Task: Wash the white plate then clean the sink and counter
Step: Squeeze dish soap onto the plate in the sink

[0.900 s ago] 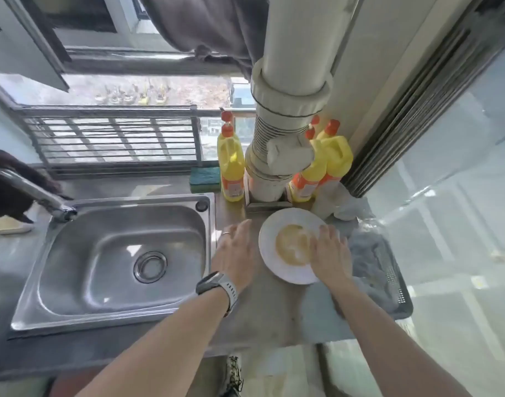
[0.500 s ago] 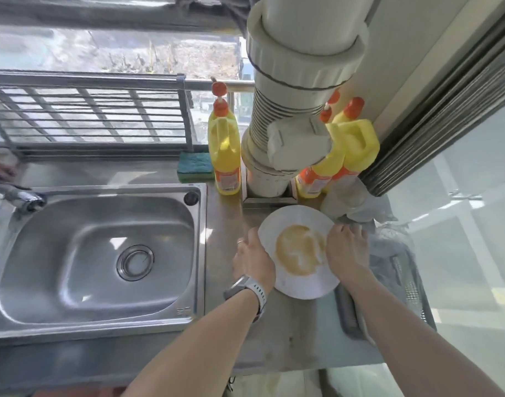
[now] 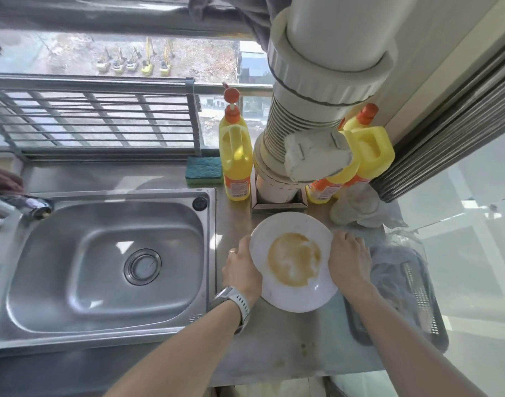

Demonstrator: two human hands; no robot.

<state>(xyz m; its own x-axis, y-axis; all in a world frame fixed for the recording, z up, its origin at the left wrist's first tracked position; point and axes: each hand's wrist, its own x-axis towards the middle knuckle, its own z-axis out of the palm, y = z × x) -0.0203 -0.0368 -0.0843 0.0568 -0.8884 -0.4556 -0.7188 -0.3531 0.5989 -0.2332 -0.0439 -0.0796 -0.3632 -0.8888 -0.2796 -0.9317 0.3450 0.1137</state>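
Note:
A white plate point(image 3: 294, 296) with a brown stain in its middle lies on the steel counter point(image 3: 274, 348), just right of the sink point(image 3: 108, 267). My left hand point(image 3: 242, 270), with a watch on the wrist, grips the plate's left rim. My right hand point(image 3: 350, 259) holds the right rim, fingers curled over the edge. The sink basin is bare, with its drain point(image 3: 142, 266) in the middle and the tap spout point(image 3: 30, 206) over its far left corner.
A yellow detergent bottle point(image 3: 235, 159) stands behind the plate, two more point(image 3: 368, 153) beside a thick white pipe point(image 3: 311, 124). A green sponge point(image 3: 204, 170) lies at the back. A dark tray with a grey cloth point(image 3: 394, 285) sits at the counter's right end.
Both hands have closed onto the plate's opposite rims; before, the left hand lay beside it and the right hand on top. My view has moved closer and lower.

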